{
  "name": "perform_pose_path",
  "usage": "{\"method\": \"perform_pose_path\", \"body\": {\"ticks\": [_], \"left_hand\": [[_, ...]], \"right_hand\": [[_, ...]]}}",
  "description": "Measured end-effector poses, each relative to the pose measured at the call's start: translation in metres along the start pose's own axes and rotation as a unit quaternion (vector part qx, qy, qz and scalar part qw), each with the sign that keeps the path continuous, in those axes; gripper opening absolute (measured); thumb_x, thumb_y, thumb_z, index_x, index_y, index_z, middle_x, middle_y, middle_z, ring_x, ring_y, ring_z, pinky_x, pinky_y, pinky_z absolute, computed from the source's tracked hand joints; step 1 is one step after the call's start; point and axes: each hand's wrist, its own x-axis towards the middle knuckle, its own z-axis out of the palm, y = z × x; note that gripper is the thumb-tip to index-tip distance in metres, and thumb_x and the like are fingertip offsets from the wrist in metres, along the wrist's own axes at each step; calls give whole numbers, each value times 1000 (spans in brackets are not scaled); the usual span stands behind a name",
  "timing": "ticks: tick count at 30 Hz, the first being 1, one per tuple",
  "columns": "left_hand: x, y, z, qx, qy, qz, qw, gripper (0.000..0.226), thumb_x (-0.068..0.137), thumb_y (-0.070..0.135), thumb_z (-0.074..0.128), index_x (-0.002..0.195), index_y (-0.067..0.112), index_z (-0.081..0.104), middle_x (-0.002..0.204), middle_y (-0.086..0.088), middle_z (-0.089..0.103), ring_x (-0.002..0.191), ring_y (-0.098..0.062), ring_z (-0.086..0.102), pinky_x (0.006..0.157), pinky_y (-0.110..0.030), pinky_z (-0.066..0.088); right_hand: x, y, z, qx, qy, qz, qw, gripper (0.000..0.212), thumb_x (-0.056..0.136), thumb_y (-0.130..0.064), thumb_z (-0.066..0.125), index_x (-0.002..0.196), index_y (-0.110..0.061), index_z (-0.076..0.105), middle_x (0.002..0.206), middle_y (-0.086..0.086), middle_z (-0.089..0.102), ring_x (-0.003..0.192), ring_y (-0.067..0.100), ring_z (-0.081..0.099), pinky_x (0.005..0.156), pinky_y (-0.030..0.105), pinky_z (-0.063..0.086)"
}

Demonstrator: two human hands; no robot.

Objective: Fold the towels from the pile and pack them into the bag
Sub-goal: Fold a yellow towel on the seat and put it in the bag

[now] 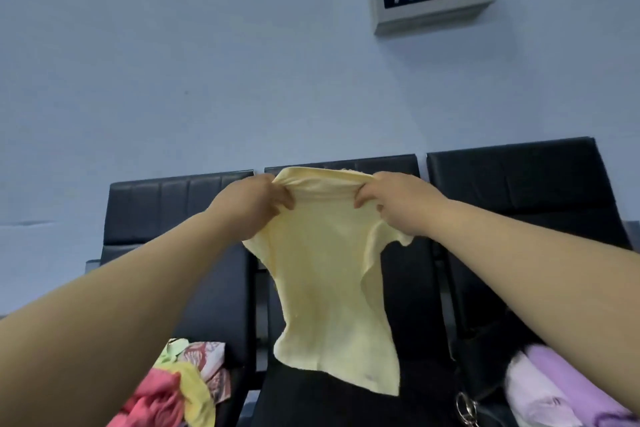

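A: Head view. State of hands?
B: Left hand [258,199] and right hand [394,201]: fingers curled and clamped on the top edge of the yellow towel [332,288], one per corner.
A: Towel location?
B: Held up, hanging before the middle black seat [408,305]. Pile [173,388] on the left seat; black bag [481,357] beside folded lilac towels [568,388] on the right.

Both bare arms reach forward and up, hands level with each other and closed on cloth.

The left hand [258,199] ends a forearm that rises from the lower left, its fingers curled over to pinch the top edge of the yellow towel [329,288]. The right hand [394,203] mirrors it from the lower right, back of the hand up, fingers curled round the same edge. The hands are near each other but apart, and both wrists are roughly straight.
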Motion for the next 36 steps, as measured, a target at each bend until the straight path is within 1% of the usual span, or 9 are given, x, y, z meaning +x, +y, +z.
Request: {"method": "perform_pose_path", "body": {"ticks": [5,10,14,18,21,24,27,30,36], "left_hand": [[-32,11,13,44,12,58,997,35,97,20,58,120,45,67,121,12,55,104,-19,59,84,-33,50],[-91,25,59,-89,-158,41,983,31,89,23,74,103,50,71,112,21,57,103,-8,57,91,-28,47],[-142,40,100,-247,-339,-24,908,32,84,16,80,93,46,77,98,20,71,93,-8,67,85,-26,55],[-182,52,132,-339,-454,-50,822,31,91,0,71,111,22,77,79,25,71,69,6,63,59,-6,45],[-198,53,161,-399,-463,-61,789,33,91,-2,70,119,16,74,106,21,74,87,8,66,73,-12,53],[-208,54,198,-409,-436,-91,796,31,93,2,70,118,20,75,101,21,73,72,8,65,69,-10,54],[-217,60,234,-346,-436,-97,825,29,94,8,70,114,28,76,99,6,72,46,-1,47,46,-11,38],[-217,57,261,-291,-418,-83,856,31,93,11,69,115,32,75,104,23,66,66,17,57,59,-3,39],[-212,38,295,-299,-368,-108,874,29,92,15,70,105,40,77,114,28,67,107,12,59,92,-10,44]], "right_hand": [[-30,10,11,-29,10,-4,1000,62,90,3,46,119,-50,63,101,-16,47,87,15,57,57,27,38],[-92,12,63,87,-140,4,986,58,87,0,55,102,-55,68,113,-27,53,105,7,55,91,30,49],[-147,4,108,198,-309,31,930,51,78,-9,69,97,-56,72,118,-28,63,97,32,69,87,50,58],[-188,-1,144,322,-386,121,856,45,78,-2,77,94,-44,77,115,-15,65,90,30,65,75,45,55],[-210,-2,179,410,-398,193,798,47,79,8,73,95,-36,80,125,-9,62,102,19,66,73,31,57],[-226,-5,211,456,-385,242,765,46,80,9,72,96,-33,81,129,-14,61,113,12,62,84,26,56],[-230,-12,235,396,-385,234,800,44,82,3,71,98,-37,79,130,-17,57,81,-5,60,62,15,45],[-223,-18,249,326,-374,206,843,44,83,4,60,101,-33,75,136,-13,54,40,0,50,41,15,36],[-211,-15,276,272,-346,180,879,43,84,0,55,98,-37,72,128,-15,56,75,-15,61,54,5,39]]}}
